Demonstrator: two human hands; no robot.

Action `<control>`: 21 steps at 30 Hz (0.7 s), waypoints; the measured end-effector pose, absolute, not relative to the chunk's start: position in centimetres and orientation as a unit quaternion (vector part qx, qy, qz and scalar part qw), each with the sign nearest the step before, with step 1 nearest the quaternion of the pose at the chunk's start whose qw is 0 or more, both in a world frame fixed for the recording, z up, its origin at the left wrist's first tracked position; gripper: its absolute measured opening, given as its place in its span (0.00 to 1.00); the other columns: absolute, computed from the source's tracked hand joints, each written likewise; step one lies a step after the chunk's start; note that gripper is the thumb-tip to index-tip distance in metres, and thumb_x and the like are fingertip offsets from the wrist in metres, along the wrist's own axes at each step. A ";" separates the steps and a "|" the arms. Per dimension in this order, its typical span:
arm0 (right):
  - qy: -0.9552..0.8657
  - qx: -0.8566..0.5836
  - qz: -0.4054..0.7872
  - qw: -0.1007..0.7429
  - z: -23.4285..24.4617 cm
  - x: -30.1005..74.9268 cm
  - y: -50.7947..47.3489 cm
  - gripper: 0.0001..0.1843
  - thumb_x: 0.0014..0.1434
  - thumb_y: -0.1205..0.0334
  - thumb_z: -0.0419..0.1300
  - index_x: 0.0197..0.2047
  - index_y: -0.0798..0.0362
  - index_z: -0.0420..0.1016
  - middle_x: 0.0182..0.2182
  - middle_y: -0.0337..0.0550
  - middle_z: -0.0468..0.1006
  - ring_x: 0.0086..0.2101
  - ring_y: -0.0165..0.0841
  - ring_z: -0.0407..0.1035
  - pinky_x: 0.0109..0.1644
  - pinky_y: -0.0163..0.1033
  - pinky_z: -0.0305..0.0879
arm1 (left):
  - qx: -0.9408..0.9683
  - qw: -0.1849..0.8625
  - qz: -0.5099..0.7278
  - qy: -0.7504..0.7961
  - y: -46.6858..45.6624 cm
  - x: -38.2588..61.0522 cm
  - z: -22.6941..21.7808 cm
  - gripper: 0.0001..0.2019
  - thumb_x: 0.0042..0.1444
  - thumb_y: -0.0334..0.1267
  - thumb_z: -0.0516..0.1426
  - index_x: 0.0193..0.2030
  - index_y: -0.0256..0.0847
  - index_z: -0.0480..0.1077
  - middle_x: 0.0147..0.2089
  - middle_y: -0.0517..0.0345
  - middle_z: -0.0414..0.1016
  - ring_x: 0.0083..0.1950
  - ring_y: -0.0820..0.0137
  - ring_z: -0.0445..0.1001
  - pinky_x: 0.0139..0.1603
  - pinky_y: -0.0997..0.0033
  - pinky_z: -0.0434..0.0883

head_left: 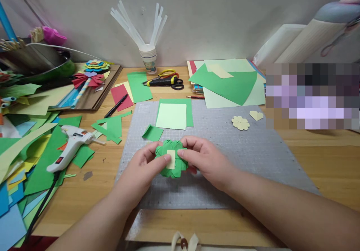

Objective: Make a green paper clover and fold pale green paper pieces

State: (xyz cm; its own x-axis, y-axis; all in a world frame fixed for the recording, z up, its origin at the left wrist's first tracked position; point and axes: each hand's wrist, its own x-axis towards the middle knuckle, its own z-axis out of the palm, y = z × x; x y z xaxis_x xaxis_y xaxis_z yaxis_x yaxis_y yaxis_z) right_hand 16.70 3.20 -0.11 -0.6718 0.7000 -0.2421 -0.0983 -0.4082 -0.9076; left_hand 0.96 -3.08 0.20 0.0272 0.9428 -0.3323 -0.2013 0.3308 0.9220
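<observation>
Over the gray gridded cutting mat (247,149), the left hand (146,164) and right hand (208,159) pinch opposite sides of a scalloped green paper piece (177,163), thumbs on top, fingers behind; a cream paper rectangle (171,161) sits at its middle.

Paper piece (177,164) over cutting mat (219,125); glue gun (73,145) left, cups (149,61) behind.

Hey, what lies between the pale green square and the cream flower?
In the head view, beside the pale green square comes the green sheet beneath it, then bare grey mat up to the cream flower.
</observation>
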 end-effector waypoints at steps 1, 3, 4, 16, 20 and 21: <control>-0.480 -0.313 0.778 0.258 -0.1 16.7 3.2 0.10 0.51 0.60 0.60 0.25 0.54 0.63 0.19 0.30 0.62 0.19 0.22 0.55 0.20 0.29 0.51 | 0.362 0.620 0.454 0.527 -3.0 0.9 0.2 0.04 0.54 0.39 0.60 0.35 0.43 0.73 0.31 0.63 0.74 0.34 0.74 0.69 0.35 0.79 0.66; -0.488 -0.314 0.772 0.258 -0.2 16.7 3.2 0.10 0.51 0.61 0.60 0.25 0.53 0.63 0.19 0.30 0.62 0.19 0.21 0.54 0.20 0.28 0.51 | 0.374 0.613 0.448 0.532 -3.0 0.9 0.2 0.03 0.54 0.38 0.61 0.34 0.43 0.74 0.31 0.64 0.75 0.33 0.75 0.69 0.34 0.80 0.66; -0.495 -0.314 0.768 0.259 -0.2 16.7 3.2 0.09 0.52 0.61 0.60 0.25 0.53 0.63 0.19 0.30 0.62 0.19 0.21 0.54 0.20 0.28 0.51 | 0.376 0.610 0.445 0.537 -2.9 1.0 0.2 0.03 0.53 0.38 0.61 0.34 0.42 0.74 0.31 0.64 0.75 0.33 0.75 0.69 0.34 0.80 0.66; -0.518 -0.314 0.751 0.264 -0.1 16.7 3.0 0.08 0.52 0.63 0.58 0.25 0.53 0.62 0.19 0.30 0.61 0.20 0.22 0.53 0.20 0.29 0.50 | 0.392 0.588 0.435 0.558 -3.0 1.0 0.2 0.06 0.52 0.40 0.61 0.30 0.40 0.73 0.28 0.64 0.72 0.30 0.75 0.66 0.32 0.79 0.64; -0.490 -0.327 0.763 0.266 0.0 16.7 3.1 0.09 0.51 0.61 0.59 0.25 0.53 0.63 0.18 0.30 0.63 0.19 0.22 0.55 0.20 0.29 0.51 | 0.390 0.603 0.447 0.533 -3.0 0.9 0.1 0.05 0.55 0.39 0.59 0.35 0.42 0.75 0.32 0.62 0.75 0.35 0.73 0.69 0.36 0.78 0.65; -0.484 -0.331 0.765 0.266 0.0 16.7 3.2 0.09 0.51 0.60 0.59 0.24 0.53 0.63 0.18 0.30 0.63 0.19 0.22 0.55 0.20 0.29 0.51 | 0.392 0.603 0.447 0.533 -3.0 0.9 0.1 0.06 0.55 0.39 0.59 0.37 0.42 0.75 0.33 0.62 0.76 0.36 0.73 0.69 0.37 0.77 0.65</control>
